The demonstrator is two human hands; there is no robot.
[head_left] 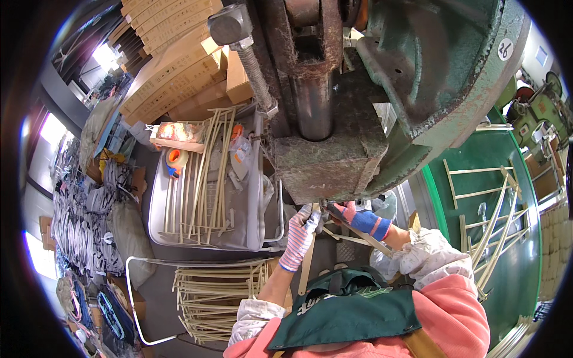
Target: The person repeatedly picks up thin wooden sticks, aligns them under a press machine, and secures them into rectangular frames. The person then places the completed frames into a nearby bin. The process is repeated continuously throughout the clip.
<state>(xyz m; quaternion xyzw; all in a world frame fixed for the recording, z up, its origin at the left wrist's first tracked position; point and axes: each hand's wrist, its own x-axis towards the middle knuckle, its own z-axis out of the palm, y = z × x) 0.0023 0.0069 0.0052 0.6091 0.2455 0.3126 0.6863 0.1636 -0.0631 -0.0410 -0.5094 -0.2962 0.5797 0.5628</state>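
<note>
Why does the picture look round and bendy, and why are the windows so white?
In the head view, the fisheye lens bends straight edges toward the rim, so the stacked cardboard boxes curve and the corners go black. The windows on the left glare white, blown out by daylight. The middle stays sharp: the gloved left hand and right hand under the dark press block show clearly.

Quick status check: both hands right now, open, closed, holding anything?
Left hand: closed on a pale wooden strip under the press block.
Right hand: closed on the wooden frame piece beneath the same block.
</note>
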